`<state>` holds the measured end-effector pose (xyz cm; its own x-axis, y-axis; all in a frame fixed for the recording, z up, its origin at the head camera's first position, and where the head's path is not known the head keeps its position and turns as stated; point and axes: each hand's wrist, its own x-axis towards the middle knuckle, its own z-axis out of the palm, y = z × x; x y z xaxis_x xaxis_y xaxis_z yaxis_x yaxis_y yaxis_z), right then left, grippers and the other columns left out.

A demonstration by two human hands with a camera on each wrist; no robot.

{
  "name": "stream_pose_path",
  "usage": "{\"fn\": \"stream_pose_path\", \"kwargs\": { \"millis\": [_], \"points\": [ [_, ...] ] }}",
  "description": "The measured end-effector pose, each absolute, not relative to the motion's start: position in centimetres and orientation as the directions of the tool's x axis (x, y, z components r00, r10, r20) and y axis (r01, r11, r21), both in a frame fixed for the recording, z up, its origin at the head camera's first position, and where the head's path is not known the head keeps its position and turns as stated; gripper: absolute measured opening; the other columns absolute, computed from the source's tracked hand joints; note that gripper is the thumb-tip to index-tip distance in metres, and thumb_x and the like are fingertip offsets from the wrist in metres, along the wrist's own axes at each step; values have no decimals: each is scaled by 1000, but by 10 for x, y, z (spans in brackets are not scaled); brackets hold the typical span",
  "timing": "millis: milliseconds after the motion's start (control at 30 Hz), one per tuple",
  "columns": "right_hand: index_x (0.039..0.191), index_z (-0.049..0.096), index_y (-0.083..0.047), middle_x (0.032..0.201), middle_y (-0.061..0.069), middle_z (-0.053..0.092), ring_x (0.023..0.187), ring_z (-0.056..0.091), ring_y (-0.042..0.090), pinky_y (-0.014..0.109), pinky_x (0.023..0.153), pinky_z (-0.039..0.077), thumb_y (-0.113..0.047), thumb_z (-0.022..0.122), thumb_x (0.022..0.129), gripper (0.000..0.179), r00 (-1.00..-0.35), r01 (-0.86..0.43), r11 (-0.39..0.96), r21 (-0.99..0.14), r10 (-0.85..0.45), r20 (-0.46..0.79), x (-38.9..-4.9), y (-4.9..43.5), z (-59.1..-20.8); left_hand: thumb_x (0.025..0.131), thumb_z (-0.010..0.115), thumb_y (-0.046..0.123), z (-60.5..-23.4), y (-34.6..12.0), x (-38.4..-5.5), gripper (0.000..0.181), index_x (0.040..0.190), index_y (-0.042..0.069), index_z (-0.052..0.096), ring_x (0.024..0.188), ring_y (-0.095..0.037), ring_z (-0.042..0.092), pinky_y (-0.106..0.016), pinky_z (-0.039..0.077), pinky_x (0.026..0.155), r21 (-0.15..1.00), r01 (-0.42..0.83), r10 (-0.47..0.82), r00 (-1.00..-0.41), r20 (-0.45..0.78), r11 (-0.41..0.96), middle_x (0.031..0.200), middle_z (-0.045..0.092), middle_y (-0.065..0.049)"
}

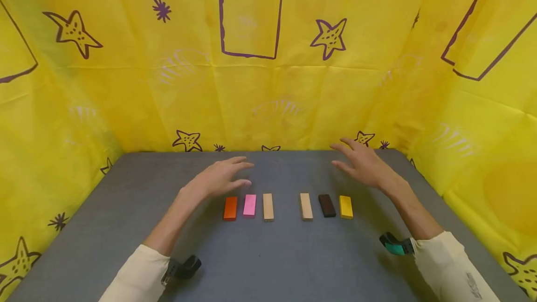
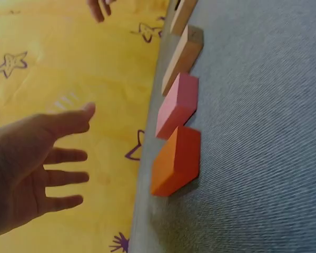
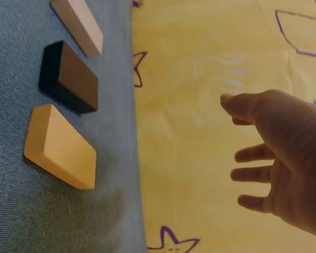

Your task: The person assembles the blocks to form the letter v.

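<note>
Two groups of small rectangular blocks lie flat on the grey table. On the left are an orange block (image 1: 230, 208), a pink block (image 1: 249, 206) and a plain wooden block (image 1: 268, 207). The right group has another plain wooden block (image 1: 306, 206), a dark brown block (image 1: 327, 205) and a yellow block (image 1: 346, 207). My left hand (image 1: 220, 177) hovers beyond the orange and pink blocks, fingers extended and holding nothing. Raised behind the yellow block, my right hand (image 1: 364, 164) has its fingers spread, with nothing in it.
The grey cloth-covered table (image 1: 260, 260) runs back to a yellow curtain (image 1: 247, 97) printed with stars and frames, which also closes off both sides. Each wrist wears a dark strapped camera, the left one (image 1: 186, 267) and the right one (image 1: 394, 244).
</note>
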<state>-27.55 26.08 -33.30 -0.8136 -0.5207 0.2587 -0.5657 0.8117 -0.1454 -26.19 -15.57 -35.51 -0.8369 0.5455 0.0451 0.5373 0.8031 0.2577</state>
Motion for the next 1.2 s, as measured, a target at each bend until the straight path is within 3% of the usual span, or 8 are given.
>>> {"fn": "stream_pose_path", "kwargs": {
  "millis": [167, 400, 833, 1000, 1200],
  "points": [
    [145, 59, -8, 143, 25, 60, 122, 64, 45, 63, 102, 53, -22, 71, 100, 48, -744, -651, 751, -110, -602, 290, -267, 250, -335, 102, 66, 42, -357, -145, -253, 56, 151, 16, 57, 147, -40, 50, -63, 41, 119, 299, 562, 584, -811, 19, 771, 161, 49, -16],
    [147, 58, -12, 154, 24, 52, 139, 53, 47, 73, 111, 40, -26, 66, 103, 47, -736, -676, 728, -116, -656, 169, -253, 237, -339, 99, 70, 43, -364, -130, -248, 57, 146, 12, 61, 144, -40, 53, -59, 45, 117, 249, 646, 667, -745, -1, 721, 158, 51, -19],
    [144, 59, -13, 152, 22, 55, 136, 58, 43, 67, 110, 44, -32, 74, 98, 52, -630, -776, 629, -43, -776, 24, -242, 222, -364, 93, 78, 43, -378, -119, -243, 57, 142, 18, 63, 140, -38, 56, -60, 46, 117, 309, 665, 711, -701, -57, 680, 158, 51, -14],
    [144, 60, -17, 153, 21, 54, 138, 56, 43, 68, 112, 42, -35, 76, 96, 53, -597, -799, 595, -87, -802, -1, -239, 215, -373, 90, 81, 47, -382, -113, -241, 57, 138, 20, 64, 127, -28, 63, -49, 53, 112, 283, 689, 729, -681, -60, 667, 150, 58, -6],
    [142, 62, -16, 150, 19, 57, 134, 59, 40, 66, 109, 45, -34, 79, 94, 54, -561, -827, 560, -46, -828, -4, -237, 208, -380, 87, 84, 46, -382, -106, -239, 51, 127, 20, 67, 109, -21, 65, -41, 58, 99, 248, 703, 735, -675, -63, 667, 140, 63, -2]
  ]
}}
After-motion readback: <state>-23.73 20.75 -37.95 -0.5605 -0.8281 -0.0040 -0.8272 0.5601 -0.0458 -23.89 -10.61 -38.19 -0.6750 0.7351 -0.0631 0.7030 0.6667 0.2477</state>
